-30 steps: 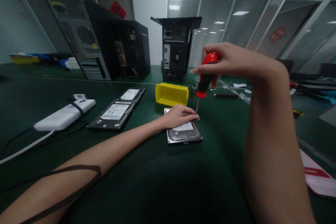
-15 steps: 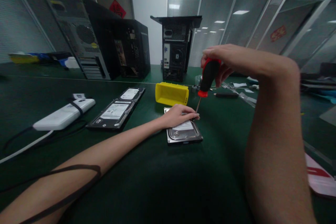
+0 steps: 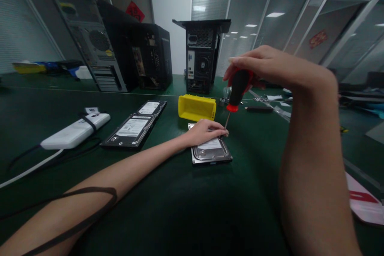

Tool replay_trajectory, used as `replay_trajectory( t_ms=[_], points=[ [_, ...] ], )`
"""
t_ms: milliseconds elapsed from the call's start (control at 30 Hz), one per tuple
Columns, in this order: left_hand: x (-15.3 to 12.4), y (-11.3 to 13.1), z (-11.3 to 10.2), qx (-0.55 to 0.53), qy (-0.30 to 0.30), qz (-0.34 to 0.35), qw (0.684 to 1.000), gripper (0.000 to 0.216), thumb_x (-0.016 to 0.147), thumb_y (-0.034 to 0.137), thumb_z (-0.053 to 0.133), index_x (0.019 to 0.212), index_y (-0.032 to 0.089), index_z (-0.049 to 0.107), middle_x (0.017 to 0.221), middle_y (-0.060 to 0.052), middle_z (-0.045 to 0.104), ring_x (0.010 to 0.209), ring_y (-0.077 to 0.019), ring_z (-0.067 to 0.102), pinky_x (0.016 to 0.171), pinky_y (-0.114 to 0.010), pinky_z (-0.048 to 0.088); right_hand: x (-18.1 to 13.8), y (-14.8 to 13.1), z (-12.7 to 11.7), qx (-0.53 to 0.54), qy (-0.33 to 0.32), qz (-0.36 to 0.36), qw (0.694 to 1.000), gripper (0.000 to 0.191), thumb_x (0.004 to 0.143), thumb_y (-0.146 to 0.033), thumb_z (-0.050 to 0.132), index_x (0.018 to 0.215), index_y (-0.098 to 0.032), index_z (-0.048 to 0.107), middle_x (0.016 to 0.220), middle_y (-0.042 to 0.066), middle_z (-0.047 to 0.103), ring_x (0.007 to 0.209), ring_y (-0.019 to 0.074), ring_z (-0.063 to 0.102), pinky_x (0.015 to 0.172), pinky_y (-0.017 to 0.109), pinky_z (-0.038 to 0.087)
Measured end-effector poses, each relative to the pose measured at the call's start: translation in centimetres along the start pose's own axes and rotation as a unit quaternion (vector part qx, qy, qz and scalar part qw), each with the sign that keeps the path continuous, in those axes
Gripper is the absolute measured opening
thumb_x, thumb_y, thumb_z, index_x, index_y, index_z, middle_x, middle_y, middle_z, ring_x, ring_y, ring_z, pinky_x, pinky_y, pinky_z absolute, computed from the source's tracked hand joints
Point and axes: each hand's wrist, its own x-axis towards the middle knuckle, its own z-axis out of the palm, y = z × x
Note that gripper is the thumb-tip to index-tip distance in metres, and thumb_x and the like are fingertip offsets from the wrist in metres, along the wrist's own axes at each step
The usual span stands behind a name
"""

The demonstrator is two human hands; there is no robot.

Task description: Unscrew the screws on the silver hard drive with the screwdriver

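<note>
A hard drive [image 3: 211, 154] lies label up on the green table. My left hand [image 3: 205, 132] rests across its upper part and grips it, with the fingertips at its right edge. A screwdriver [image 3: 238, 92] with a black and red handle stands slightly tilted, its tip down by those fingertips. Wrapped over the top of the handle is my right hand [image 3: 255, 64], wrist bent high. The fingertips of my left hand hide the spot where the tip meets the drive. Just behind the drive, a yellow plastic bin [image 3: 197, 108] lies with its opening facing me.
Two more hard drives [image 3: 133, 126] lie to the left, beside a white power strip [image 3: 75, 132] with cables. Computer towers [image 3: 200, 56] stand at the back. A black pen-like tool [image 3: 258, 109] and small scraps lie on the right, with a pink and red board [image 3: 361, 196] nearer me.
My right hand has turned a little on the screwdriver handle and shifted slightly up. My left hand and the hard drive stay in place.
</note>
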Motion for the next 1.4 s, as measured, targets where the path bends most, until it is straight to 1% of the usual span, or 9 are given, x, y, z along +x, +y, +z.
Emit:
replay_trajectory(
  t_ms=[200,300,433,567,767,1000,1167,1267,1400],
  points=[
    [-0.1,0.2,0.0,0.012,-0.004,0.001,1.0,0.027,0.102,0.03,0.059,0.104,0.014,0.08,0.107,-0.008,0.081,0.099,-0.0185,0.073,0.094,-0.03,0.052,0.6,0.5,0.1,-0.024,0.003,-0.022,0.999,0.043,0.108,-0.046,0.039,0.105,-0.02,0.073,0.081,0.006,0.067,0.057,0.017,0.057,0.055,0.03,0.047],
    [-0.1,0.3,0.0,0.019,-0.001,-0.002,1.0,0.026,0.101,0.03,0.062,0.106,0.013,0.08,0.108,-0.009,0.081,0.099,-0.0194,0.073,0.093,-0.03,0.053,0.5,0.7,0.2,0.011,-0.01,-0.012,1.0,0.046,0.108,-0.05,0.037,0.103,-0.019,0.07,0.084,0.007,0.07,0.058,0.0173,0.061,0.057,0.031,0.052],
    [-0.1,0.3,0.0,0.026,-0.007,-0.01,1.0,0.025,0.1,0.03,0.063,0.107,0.014,0.081,0.109,-0.009,0.081,0.1,-0.02,0.073,0.093,-0.031,0.053,0.9,1.1,0.5,0.076,-0.027,0.007,0.997,0.038,0.107,-0.034,0.036,0.105,-0.016,0.07,0.084,0.007,0.073,0.066,0.0179,0.068,0.06,0.028,0.056],
    [-0.1,0.4,0.0,0.024,-0.004,-0.013,1.0,0.026,0.099,0.031,0.063,0.107,0.013,0.08,0.11,-0.01,0.081,0.1,-0.0201,0.074,0.095,-0.032,0.053,1.2,1.3,0.6,0.082,-0.004,-0.006,0.997,0.032,0.103,-0.028,0.042,0.101,-0.016,0.072,0.079,0.007,0.072,0.058,0.0163,0.065,0.054,0.027,0.056],
    [-0.2,0.4,-0.1,0.02,-0.002,-0.02,1.0,0.024,0.098,0.029,0.065,0.107,0.013,0.081,0.11,-0.01,0.081,0.102,-0.0206,0.074,0.095,-0.033,0.054,-0.2,0.1,-0.1,0.047,-0.013,0.013,0.999,0.04,0.106,-0.035,0.045,0.094,-0.013,0.076,0.085,0.011,0.074,0.065,0.0197,0.064,0.062,0.033,0.052],
    [-0.2,0.3,-0.1,0.016,0.0,-0.02,1.0,0.023,0.097,0.029,0.065,0.106,0.014,0.081,0.11,-0.009,0.081,0.102,-0.0201,0.074,0.095,-0.032,0.054,-0.4,-0.1,-0.3,0.013,-0.013,-0.007,1.0,0.04,0.107,-0.039,0.047,0.108,-0.013,0.077,0.086,0.009,0.074,0.065,0.0158,0.057,0.06,0.029,0.045],
    [-0.1,0.3,0.0,0.017,0.001,-0.012,1.0,0.024,0.098,0.028,0.064,0.107,0.013,0.08,0.11,-0.009,0.081,0.102,-0.0193,0.074,0.095,-0.031,0.054,0.0,0.1,-0.1,-0.035,0.011,0.01,0.999,0.044,0.106,-0.045,0.049,0.098,-0.012,0.076,0.081,0.011,0.071,0.065,0.0184,0.057,0.06,0.032,0.042],
    [0.0,0.2,0.1,0.012,0.003,-0.005,1.0,0.024,0.098,0.028,0.064,0.108,0.012,0.08,0.11,-0.01,0.081,0.101,-0.0191,0.074,0.094,-0.03,0.054,0.2,0.0,0.0,-0.064,0.033,0.035,0.997,0.046,0.105,-0.045,0.05,0.083,-0.012,0.073,0.077,0.013,0.069,0.064,0.0202,0.058,0.061,0.035,0.043],
    [0.1,-0.3,0.1,0.006,-0.005,0.005,1.0,0.024,0.099,0.027,0.063,0.109,0.014,0.08,0.11,-0.008,0.081,0.101,-0.0183,0.075,0.093,-0.029,0.054,0.2,-0.1,0.2,-0.079,0.075,0.035,0.993,0.046,0.103,-0.037,0.053,0.063,-0.015,0.062,0.065,0.013,0.063,0.058,0.018,0.053,0.06,0.035,0.04]
  ],
)
